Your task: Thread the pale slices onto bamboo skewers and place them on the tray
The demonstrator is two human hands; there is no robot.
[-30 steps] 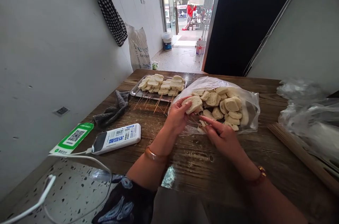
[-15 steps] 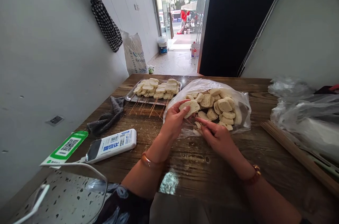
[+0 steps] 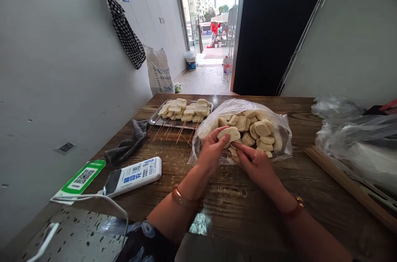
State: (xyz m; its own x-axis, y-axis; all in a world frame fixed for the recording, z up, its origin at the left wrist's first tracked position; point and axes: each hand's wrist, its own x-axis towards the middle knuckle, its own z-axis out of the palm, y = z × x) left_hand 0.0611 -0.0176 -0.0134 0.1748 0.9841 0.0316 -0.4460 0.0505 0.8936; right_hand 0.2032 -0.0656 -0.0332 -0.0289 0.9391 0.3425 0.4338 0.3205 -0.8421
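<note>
Bread slice (image 3: 231, 132) sits pinched in my left hand (image 3: 212, 150), seemingly for steadiness; what my right hand (image 3: 254, 163) holds I can't tell.

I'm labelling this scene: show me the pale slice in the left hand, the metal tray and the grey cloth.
Pale slice (image 3: 232, 133): head view, on its broad face.
Metal tray (image 3: 157, 121): head view, bare left front.
Grey cloth (image 3: 133, 141): head view, on its middle.
</note>
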